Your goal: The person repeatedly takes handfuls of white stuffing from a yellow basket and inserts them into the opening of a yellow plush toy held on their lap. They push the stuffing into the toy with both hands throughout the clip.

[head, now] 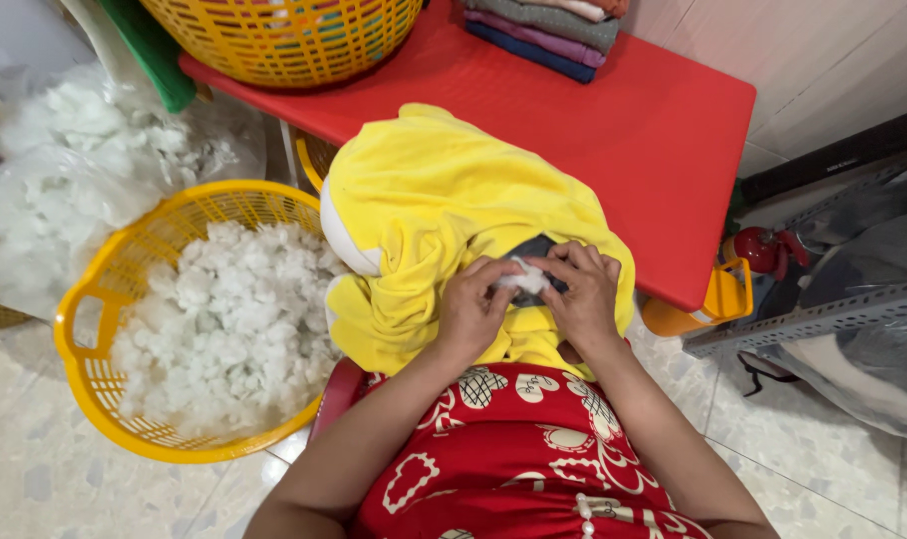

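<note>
Yellow plush cover (424, 200), limp, white stuffing tuft (525, 280) at opening

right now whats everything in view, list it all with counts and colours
plush cover: 1, yellow with a white patch and a dark opening, on the lap and table edge
stuffing tuft: 1, white, at the dark opening between both hands
basket of stuffing: 1, yellow, on the floor at left, filled with white fluff
loose stuffing pile: 1, white, in clear plastic, upper left
table: 1, red, in front of the person
upper basket: 1, yellow, on the table
folded cloths: 1 stack, grey, purple, blue, on the table
metal racking: 1, grey, at right
dress: 1, red with white pattern
left hand: 1, on the tuft
right hand: 1, on the tuft
</note>
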